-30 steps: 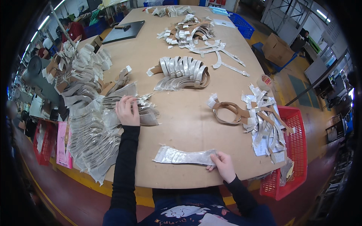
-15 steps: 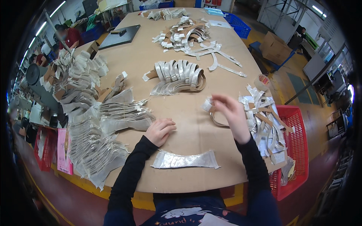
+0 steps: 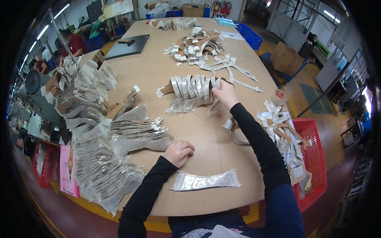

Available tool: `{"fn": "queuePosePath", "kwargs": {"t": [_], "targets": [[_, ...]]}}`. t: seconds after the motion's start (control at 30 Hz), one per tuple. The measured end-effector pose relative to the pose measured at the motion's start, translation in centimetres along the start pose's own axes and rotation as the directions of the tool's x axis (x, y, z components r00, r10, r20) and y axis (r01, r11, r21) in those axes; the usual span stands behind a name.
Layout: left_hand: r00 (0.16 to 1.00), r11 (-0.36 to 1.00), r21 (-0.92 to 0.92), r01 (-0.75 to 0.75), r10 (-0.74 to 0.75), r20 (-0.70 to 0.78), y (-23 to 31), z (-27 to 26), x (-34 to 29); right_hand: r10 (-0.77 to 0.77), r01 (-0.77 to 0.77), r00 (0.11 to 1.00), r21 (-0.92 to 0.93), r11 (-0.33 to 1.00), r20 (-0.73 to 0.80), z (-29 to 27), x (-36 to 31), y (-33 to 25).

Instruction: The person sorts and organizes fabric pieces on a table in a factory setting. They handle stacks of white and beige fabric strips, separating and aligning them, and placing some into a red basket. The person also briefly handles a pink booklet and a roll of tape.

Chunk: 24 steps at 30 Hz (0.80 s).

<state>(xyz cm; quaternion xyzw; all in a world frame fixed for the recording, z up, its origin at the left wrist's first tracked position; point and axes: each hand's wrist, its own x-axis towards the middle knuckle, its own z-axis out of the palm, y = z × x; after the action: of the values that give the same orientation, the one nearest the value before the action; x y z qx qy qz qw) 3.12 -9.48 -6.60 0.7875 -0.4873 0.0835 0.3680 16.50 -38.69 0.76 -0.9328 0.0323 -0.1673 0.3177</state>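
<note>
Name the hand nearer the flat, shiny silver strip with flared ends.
Left. The left hand rests on the tan tabletop just beyond the silver strip, toward its left end; the right hand is farther, at the right end of the row of curved silver buckled straps.

Long black sleeves, navy top

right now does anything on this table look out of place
Yes, the heap of silver and tan straps at the right edge of the table: they cross every which way, unlike the neat row of buckled straps by the right hand. No spill shows.
</note>
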Motion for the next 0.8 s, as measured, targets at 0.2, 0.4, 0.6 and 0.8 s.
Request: {"fn": "queuePosePath", "kwargs": {"t": [0.2,0.4,0.6,0.8], "targets": [[1.000,1.000,0.013,-0.001,0.001,-0.008,-0.4,0.2,-0.4,0.136,-0.160,0.987,0.376,0.913,0.088,-7.8,-1.1,-3.8],[0.982,0.996,-0.066,0.062,-0.072,-0.176,2.2,-1.2,0.5,-0.049,-0.136,0.979,0.807,0.575,0.200,-12.6,-10.4,-9.8],[0.904,0.900,-0.404,0.165,-0.302,-0.302,6.1,-3.2,1.1,-0.009,-0.293,0.941,0.827,0.479,0.339,-12.0,-16.8,-12.8],[0.919,0.772,-0.587,0.242,-0.377,-0.118,5.9,-3.0,0.7,-0.038,-0.346,0.927,0.892,0.291,0.373,-9.8,-19.2,-13.2]]}}
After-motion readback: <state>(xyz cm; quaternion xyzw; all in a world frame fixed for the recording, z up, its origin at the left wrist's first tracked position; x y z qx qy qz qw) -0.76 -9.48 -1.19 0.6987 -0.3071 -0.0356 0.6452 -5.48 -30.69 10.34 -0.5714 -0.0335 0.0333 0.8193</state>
